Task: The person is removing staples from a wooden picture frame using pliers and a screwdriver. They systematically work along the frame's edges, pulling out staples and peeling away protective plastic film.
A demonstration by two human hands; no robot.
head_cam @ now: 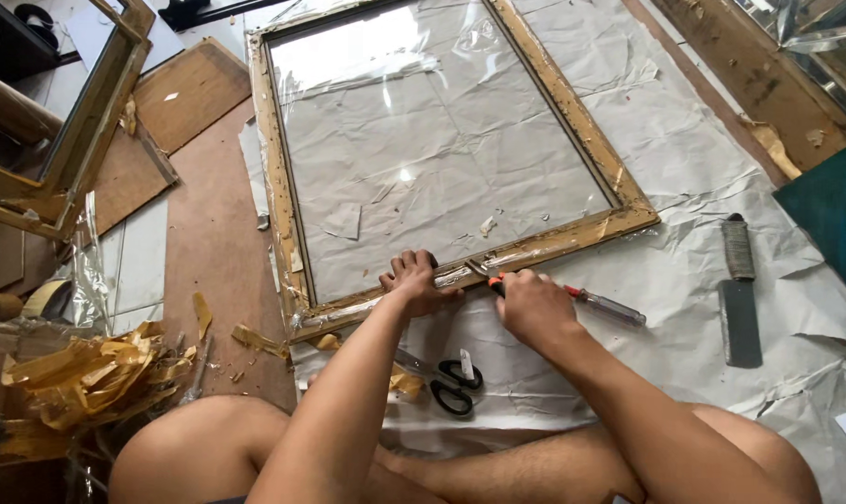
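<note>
One worn gilt frame, glazed, tape peeling along its edges.

Frame lies flat on paper sheet spread over the floor. Left hand rests on the frame's near rail; right hand just right of it, holding a screwdriver that points at that rail. Scissors on the paper between the forearms. Cleaver well right. Tape scraps piled far left, second frame behind them.
</note>
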